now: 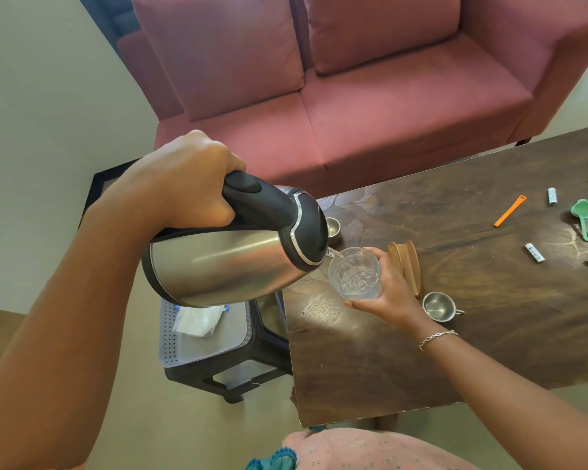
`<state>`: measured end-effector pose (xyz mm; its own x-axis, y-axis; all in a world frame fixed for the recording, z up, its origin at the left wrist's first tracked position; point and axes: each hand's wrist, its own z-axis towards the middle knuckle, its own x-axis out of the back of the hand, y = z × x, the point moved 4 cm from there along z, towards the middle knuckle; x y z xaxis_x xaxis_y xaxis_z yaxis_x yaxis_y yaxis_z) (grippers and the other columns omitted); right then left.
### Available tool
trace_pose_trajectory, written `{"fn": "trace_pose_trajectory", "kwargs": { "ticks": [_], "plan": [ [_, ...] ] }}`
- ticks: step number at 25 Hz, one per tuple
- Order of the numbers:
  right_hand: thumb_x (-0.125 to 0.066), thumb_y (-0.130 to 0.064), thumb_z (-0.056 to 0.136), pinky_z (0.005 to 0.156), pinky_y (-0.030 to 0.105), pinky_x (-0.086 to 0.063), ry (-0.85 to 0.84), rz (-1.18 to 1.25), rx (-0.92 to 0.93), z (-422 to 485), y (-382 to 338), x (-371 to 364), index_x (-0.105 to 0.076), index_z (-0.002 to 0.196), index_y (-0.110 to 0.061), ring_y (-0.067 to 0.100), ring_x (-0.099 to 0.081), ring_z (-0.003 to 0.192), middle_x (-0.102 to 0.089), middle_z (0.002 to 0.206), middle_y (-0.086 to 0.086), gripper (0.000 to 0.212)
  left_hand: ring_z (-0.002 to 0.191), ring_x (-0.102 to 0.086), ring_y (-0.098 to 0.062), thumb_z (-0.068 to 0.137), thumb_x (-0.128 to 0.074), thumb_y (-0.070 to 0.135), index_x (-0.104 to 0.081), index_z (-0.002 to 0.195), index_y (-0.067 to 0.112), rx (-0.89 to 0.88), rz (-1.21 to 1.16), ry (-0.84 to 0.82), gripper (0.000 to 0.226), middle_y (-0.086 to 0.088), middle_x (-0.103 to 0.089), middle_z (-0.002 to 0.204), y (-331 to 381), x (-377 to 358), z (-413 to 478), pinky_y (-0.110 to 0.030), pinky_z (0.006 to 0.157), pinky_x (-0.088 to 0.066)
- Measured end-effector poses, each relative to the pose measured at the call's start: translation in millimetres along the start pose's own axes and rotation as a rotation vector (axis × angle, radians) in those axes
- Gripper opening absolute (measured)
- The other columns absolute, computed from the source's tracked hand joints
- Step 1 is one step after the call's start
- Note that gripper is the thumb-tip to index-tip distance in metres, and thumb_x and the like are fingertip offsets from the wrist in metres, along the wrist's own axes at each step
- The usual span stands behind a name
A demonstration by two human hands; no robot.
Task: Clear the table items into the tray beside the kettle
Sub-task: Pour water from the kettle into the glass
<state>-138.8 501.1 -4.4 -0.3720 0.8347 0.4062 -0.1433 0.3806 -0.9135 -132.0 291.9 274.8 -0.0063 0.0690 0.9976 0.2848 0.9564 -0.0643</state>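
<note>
Your left hand [187, 178] is clamped on the handle of the tilted steel kettle [231, 256]; your right hand [387, 293] grips the clear glass [353, 274]. Pour slowly, spout over the rim. The perforated grey tray [170, 337] sits below, left of the table.

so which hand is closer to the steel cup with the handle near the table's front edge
Right. The right hand, wrapped around the glass, sits just beside the steel cup. The left hand is up on the kettle handle, far off to the cup's left.
</note>
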Motion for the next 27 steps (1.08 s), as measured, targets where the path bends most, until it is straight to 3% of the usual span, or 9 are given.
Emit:
{"fn": "trace_pose_trajectory", "kwargs": {
  "ticks": [15,27],
  "plan": [
    [-0.088,-0.024,0.055,0.090,0.024,-0.037,0.002,-0.014,-0.017,-1.8,3.7,-1.4,-0.033,0.132,-0.018,0.015,-0.048,0.110,-0.044,0.119,-0.009,0.095,0.047,-0.043,-0.033,0.049,-0.044,0.017,-0.047,0.049,0.011,0.014,0.009,-0.036,0.006,-0.013,-0.047,0.044,-0.5,-0.3,1.0,-0.043,0.048,-0.048],
    [-0.089,-0.025,0.054,0.093,0.027,-0.040,0.014,-0.006,-0.015,-2.5,4.1,-2.5,-0.034,0.131,-0.019,0.015,-0.048,0.111,-0.044,0.120,-0.010,0.094,0.044,-0.037,-0.026,0.047,-0.043,0.016,-0.044,0.047,0.014,0.027,0.006,-0.061,0.002,-0.008,-0.042,0.042,1.5,-0.8,0.4,-0.039,0.047,-0.045]
  ]
}}
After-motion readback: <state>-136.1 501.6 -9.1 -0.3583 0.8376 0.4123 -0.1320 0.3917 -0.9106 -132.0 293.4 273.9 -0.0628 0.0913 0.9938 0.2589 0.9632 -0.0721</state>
